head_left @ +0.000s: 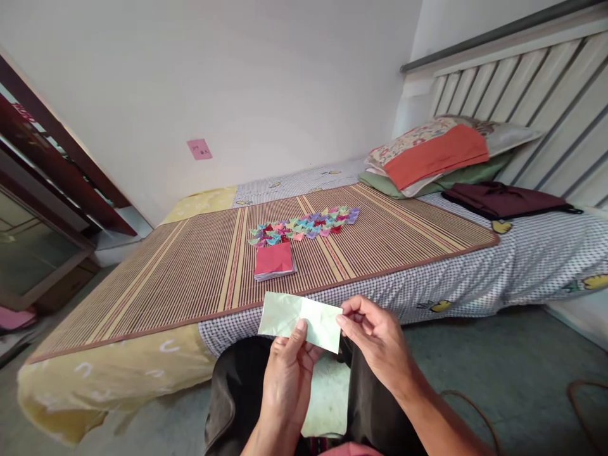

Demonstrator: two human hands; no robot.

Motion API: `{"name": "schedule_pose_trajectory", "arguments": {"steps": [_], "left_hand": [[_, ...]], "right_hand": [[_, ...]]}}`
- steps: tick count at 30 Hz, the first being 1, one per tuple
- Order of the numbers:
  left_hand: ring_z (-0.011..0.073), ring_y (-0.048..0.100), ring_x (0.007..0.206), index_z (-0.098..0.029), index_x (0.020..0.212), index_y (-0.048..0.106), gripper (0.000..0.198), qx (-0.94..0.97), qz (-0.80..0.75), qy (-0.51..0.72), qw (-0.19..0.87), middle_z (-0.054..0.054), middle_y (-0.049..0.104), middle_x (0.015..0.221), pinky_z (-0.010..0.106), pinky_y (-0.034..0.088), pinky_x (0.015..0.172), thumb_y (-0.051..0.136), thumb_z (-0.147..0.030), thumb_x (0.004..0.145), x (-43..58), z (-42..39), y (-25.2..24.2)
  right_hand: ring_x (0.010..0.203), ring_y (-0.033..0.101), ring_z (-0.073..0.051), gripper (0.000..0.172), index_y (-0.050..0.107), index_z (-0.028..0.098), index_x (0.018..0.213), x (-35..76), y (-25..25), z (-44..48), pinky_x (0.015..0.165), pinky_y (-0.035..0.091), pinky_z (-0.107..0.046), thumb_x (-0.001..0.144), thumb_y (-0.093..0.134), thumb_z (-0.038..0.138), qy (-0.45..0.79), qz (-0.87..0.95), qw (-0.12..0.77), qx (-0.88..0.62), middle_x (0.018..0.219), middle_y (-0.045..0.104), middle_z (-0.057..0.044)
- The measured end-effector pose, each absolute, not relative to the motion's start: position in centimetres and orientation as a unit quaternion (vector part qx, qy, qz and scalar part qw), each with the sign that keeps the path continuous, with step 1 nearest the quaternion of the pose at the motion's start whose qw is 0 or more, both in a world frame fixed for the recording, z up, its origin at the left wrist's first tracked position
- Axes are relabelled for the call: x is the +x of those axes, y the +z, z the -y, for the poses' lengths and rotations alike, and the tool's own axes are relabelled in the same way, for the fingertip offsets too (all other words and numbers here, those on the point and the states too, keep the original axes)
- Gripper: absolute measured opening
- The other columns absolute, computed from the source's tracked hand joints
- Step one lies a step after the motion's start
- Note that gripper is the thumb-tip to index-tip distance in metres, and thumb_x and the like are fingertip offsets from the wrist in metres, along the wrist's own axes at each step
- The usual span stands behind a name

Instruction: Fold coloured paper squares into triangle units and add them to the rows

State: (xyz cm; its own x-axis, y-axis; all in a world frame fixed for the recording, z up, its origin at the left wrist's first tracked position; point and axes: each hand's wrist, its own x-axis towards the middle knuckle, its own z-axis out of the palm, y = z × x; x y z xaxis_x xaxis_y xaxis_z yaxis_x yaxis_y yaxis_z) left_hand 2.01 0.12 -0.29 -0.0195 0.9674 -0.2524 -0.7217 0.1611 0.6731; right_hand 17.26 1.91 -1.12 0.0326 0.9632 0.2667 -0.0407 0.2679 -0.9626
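A pale green sheet of paper (285, 313), folded to an oblong with crease lines across it, is held up above my lap. My left hand (289, 373) grips its lower middle, thumb on the front and fingers behind. At the right end, my right hand (373, 335) pinches the paper's edge between thumb and fingertips. Just beyond, a stack of square paper (274, 259) with a red sheet on top lies on the striped mat (190, 278). Behind that stack, several small folded paper pieces (308, 225) in many colours stand close together in rows.
The mat covers a bed with a checked sheet (465, 278) hanging over its near edge. Pillows (437, 152) and a dark maroon folded cloth (506, 199) lie at the right, by a white slatted headboard (532, 82). A cable (475, 411) runs along the floor.
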Motion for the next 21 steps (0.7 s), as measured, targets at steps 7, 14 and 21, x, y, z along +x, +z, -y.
{"name": "schedule_pose_trajectory", "arguments": {"steps": [7, 14, 21], "left_hand": [[0.0263, 0.081, 0.087, -0.009, 0.089, 0.078, 0.024, 0.150, -0.368, 0.629, 0.668, 0.013, 0.084, 0.092, 0.034, 0.065, 0.084, 0.092, -0.014, 0.070, 1.1, -0.3, 0.1], [0.0274, 0.081, 0.082, -0.008, 0.084, 0.078, 0.023, 0.163, -0.373, 0.599, 0.690, 0.014, 0.084, 0.088, 0.037, 0.067, 0.081, 0.094, -0.015, 0.069, 0.9, -0.2, 0.2], [0.0274, 0.081, 0.088, -0.008, 0.080, 0.081, 0.019, 0.186, -0.347, 0.589, 0.706, 0.016, 0.084, 0.093, 0.032, 0.067, 0.075, 0.094, -0.020, 0.072, 1.2, 0.1, 0.5]], "right_hand": [[0.106, 0.070, -0.024, 0.039, 0.069, 0.026, 0.129, 18.7, -0.7, -1.6, 0.095, 0.059, -0.037, 0.095, 0.056, 0.012, 0.257, 0.689, 0.552, -0.394, 0.120, 0.071, -0.010], [0.117, 0.068, -0.021, 0.039, 0.074, 0.030, 0.119, 19.3, -0.6, -1.9, 0.102, 0.056, -0.034, 0.095, 0.058, 0.005, 0.242, 0.770, 0.484, -0.339, 0.135, 0.063, -0.007], [0.089, 0.070, -0.021, 0.017, 0.068, 0.023, 0.086, 17.8, -0.2, -1.6, 0.079, 0.056, -0.030, 0.102, 0.061, 0.022, 0.230, 0.711, 0.541, -0.387, 0.096, 0.068, -0.006]]}}
